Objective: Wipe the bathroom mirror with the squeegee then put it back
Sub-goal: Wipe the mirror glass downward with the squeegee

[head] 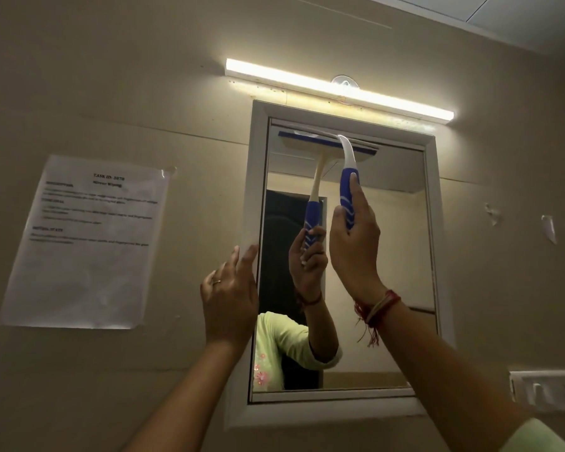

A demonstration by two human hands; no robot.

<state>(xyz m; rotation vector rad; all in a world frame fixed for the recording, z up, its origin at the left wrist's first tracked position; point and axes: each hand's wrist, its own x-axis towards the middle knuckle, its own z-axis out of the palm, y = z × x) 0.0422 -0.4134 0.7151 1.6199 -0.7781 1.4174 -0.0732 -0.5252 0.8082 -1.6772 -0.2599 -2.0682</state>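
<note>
A white-framed mirror [402, 256] hangs on the beige wall. My right hand [354, 246] grips the blue and white handle of the squeegee [349, 187]. Its blade lies flat against the glass along the mirror's top edge, spanning from the upper left corner to past the middle. My left hand [230, 298] is flat with fingers apart, fingertips resting on the left side of the mirror frame. The glass reflects the squeegee, the hand and a light green sleeve.
A lit tube light [340, 88] runs just above the mirror. A printed paper sheet [85, 243] is taped to the wall at left. A white hook rack [547, 393] sits at the lower right, and a small hook [548, 228] higher up.
</note>
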